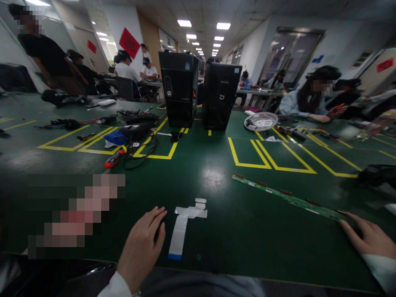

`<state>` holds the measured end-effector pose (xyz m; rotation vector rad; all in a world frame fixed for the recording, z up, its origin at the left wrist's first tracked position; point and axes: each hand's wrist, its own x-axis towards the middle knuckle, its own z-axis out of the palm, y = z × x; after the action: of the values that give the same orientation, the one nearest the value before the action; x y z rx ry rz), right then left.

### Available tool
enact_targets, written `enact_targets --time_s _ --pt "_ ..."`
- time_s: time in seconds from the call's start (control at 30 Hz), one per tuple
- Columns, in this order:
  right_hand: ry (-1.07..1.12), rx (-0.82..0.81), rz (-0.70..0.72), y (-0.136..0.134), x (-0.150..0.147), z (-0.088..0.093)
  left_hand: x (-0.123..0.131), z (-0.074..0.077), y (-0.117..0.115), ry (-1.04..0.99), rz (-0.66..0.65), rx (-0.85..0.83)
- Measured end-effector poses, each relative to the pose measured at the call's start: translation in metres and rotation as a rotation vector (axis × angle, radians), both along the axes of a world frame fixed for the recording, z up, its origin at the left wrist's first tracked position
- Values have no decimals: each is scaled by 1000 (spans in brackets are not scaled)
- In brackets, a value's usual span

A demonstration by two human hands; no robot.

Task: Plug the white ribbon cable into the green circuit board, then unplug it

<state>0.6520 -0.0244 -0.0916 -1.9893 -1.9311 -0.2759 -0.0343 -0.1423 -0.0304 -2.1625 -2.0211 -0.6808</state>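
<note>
My left hand [142, 243] rests flat on the green table [235, 231] near its front edge, fingers stretched out and holding nothing. Just to its right lies a white flat ribbon cable [182, 229] with a blue end, crossed by a shorter white strip. My right hand [369, 237] lies at the right, fingers spread, its fingertips touching the near end of a long narrow green circuit board [287, 197] that runs diagonally across the table.
Two black computer towers [198, 95] stand at the table's middle back. A red-handled screwdriver [115, 159], black cables and tools lie at the left. A white fan grille [260, 121] sits at back right. Yellow tape lines mark the table. Several people work around it.
</note>
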Motion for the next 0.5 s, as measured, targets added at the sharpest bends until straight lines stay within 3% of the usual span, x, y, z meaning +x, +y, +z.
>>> enact_targets --time_s 0.1,0.23,0.4,0.5 --pt "18 -66 -24 4 -22 13 1 1 1 3 -2 -6" --pt "63 -90 135 13 -68 26 1 1 1 2 -5 1" --pt "47 -49 179 26 -154 24 1 1 0 -1 -6 1" --pt "-1 12 275 30 -211 20 1 2 0 -3 -6 8"
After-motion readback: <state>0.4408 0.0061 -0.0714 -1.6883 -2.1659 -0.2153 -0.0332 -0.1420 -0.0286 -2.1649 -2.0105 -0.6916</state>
